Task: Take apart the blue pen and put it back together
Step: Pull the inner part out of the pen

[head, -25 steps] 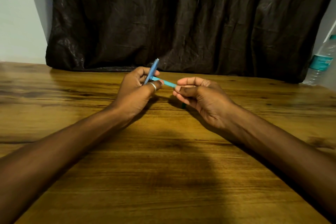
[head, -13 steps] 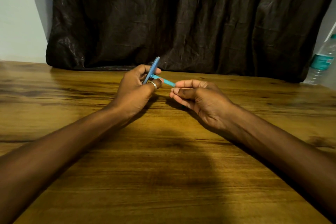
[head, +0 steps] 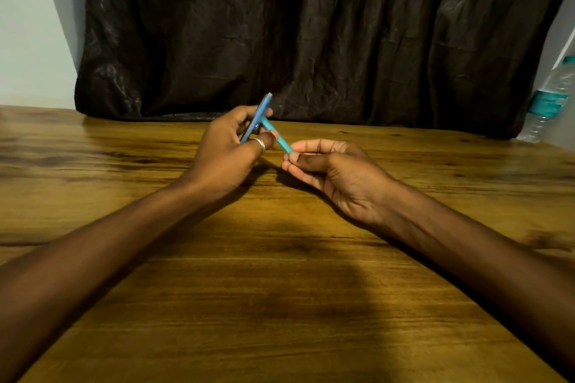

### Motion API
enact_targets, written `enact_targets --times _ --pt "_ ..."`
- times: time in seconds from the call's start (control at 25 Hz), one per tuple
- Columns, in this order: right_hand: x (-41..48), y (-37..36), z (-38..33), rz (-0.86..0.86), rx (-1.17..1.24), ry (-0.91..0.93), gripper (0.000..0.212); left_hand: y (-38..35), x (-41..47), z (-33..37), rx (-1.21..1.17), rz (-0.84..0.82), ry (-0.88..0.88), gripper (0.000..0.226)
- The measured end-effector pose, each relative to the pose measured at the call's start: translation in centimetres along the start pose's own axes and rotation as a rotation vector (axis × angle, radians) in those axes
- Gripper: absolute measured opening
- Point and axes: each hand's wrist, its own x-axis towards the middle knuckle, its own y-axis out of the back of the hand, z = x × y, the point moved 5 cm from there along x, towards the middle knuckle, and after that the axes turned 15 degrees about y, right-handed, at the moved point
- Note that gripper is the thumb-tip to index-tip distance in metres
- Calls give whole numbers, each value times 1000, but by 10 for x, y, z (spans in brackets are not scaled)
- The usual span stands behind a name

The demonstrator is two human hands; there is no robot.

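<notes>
Pen apart: left hand point(head: 227, 149) grips blue barrel point(head: 256, 120), tilted up; right hand point(head: 336, 171) pinches teal refill point(head: 278, 137) between hands, above desk point(head: 280, 305). Reassembly seemingly pending.

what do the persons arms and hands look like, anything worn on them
Both forearms are bare, with no sleeves, watch or bracelet in view. The left hand wears one plain silver metal ring on a finger. The right hand shows no ring or glove.

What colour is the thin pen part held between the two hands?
Light turquoise blue: the thin pen part shows best in the head view, paler than the blue barrel.
</notes>
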Motion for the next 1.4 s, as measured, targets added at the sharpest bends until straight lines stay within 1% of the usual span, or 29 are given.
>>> enact_targets --times 0.12,0.28,0.4,0.48,0.6,0.76,0.84,0.96,1.04,1.12,1.28,1.4 --pt "0 0 0 -2 -2 4 21 1 1 -1 -38 25 30 31" --pt "1 0 0 3 -17 2 21 1 0 0 -40 23 41 33" --pt "1 1 -1 20 -36 9 22 1 -1 -1 -49 9 67 30" --pt "2 3 -4 32 -80 23 22 0 -1 -2 -67 -15 106 28" --pt "3 6 -9 44 -208 73 20 -1 -2 -4 -73 -78 148 25" --pt "5 9 -14 56 -307 132 17 -5 -1 -12 -29 -143 183 13" --pt "7 12 -17 67 -330 168 16 -7 -3 -13 -17 -160 186 11" --pt "10 16 -20 81 -374 209 16 -11 -6 -10 121 -200 130 8" --pt "11 19 -20 86 -396 208 17 -12 -9 -8 186 -217 113 10" --pt "12 21 -20 97 -410 193 19 -12 -9 -9 198 -218 125 12" --pt "18 31 -22 157 -425 194 16 -8 -5 -14 156 -189 164 12" --pt "22 42 -29 197 -435 209 16 -6 -1 -16 177 -157 148 10"
